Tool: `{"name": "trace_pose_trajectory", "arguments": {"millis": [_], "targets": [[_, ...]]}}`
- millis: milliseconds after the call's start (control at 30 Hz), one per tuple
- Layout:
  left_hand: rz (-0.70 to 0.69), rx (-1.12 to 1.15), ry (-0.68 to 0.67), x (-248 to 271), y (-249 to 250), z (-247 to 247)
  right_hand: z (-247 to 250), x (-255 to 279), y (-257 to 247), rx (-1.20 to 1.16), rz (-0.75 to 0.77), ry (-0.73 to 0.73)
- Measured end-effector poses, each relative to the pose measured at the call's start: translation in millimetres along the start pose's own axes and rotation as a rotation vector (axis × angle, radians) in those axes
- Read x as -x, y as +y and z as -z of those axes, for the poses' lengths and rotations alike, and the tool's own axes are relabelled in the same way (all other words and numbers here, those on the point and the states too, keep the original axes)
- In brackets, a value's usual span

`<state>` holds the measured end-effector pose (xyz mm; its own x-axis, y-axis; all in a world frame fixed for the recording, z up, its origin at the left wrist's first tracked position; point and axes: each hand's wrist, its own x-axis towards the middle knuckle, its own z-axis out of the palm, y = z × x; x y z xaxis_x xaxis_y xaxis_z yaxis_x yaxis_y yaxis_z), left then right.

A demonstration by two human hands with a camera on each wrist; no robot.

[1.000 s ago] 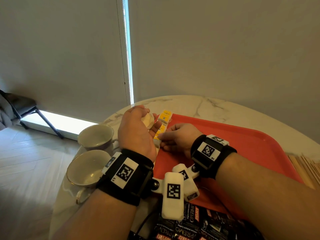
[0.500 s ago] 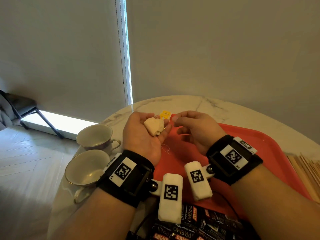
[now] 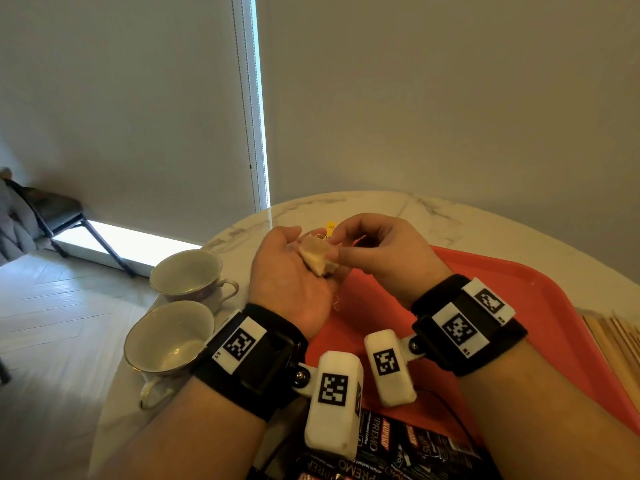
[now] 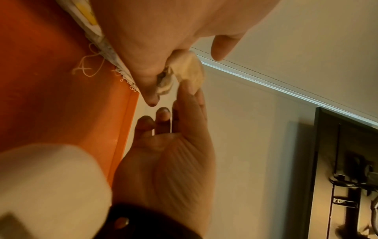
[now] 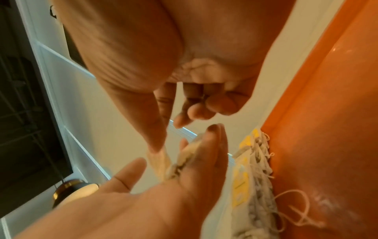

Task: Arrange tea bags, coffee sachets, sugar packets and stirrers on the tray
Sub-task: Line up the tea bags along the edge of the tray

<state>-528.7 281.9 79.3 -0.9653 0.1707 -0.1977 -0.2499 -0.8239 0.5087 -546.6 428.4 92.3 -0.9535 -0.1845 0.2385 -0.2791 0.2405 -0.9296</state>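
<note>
Tea bags [image 3: 317,254] sit bunched in the left hand [image 3: 287,278], raised above the near-left corner of the red tray [image 3: 519,306], with the right hand [image 3: 381,251] meeting them from the other side.

From the head view the left palm faces up and its fingers cradle the pale bundle, while the right thumb and forefinger pinch the bundle's top edge; a small yellow tag [image 3: 331,225] shows just beyond the fingertips. That view also takes in two empty cups [image 3: 173,341] left of the tray, dark coffee sachets [image 3: 398,455] at the tray's near edge, and wooden stirrers [image 3: 616,337] off its right side on the marble table [image 3: 346,206].

The left wrist view shows what the head view hides: the left hand [image 4: 174,153] has its forefinger stretched up to touch the tea bag [image 4: 188,67], its other fingers [image 4: 161,119] loosely curled, and a row of further tea bags [image 4: 106,48] lies along the tray's [image 4: 51,97] edge with loose white string [image 4: 88,67] on the red surface.

The right wrist view shows the right hand [image 5: 163,72] pinching down on a pale tea bag [image 5: 161,161], its remaining fingers [image 5: 196,111] curled in, and the left hand [image 5: 163,194] half open beneath with the thumb spread apart. Beside them, yellow-tagged tea bags [image 5: 249,186] stand stacked on edge against the tray's [image 5: 327,129] rim.
</note>
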Motion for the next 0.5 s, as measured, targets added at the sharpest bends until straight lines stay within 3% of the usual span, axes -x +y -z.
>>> {"name": "trace_pose_trajectory", "arguments": {"millis": [133, 233, 367, 500], "targets": [[-0.041, -0.022, 0.069, -4, 1, 0, -1, -2, -4, -0.412, -0.044, 0.022], [-0.064, -0.100, 0.147, -3, 0, 0, 1, -4, -5, -0.567, -0.060, 0.122], [-0.152, -0.246, 0.249, -1, -1, -2, 3, -8, 1, -0.419, -0.082, 0.305], [-0.309, -0.407, 0.161, 1, 0, -6, 5, -9, 6, -0.313, -0.147, 0.353]]}}
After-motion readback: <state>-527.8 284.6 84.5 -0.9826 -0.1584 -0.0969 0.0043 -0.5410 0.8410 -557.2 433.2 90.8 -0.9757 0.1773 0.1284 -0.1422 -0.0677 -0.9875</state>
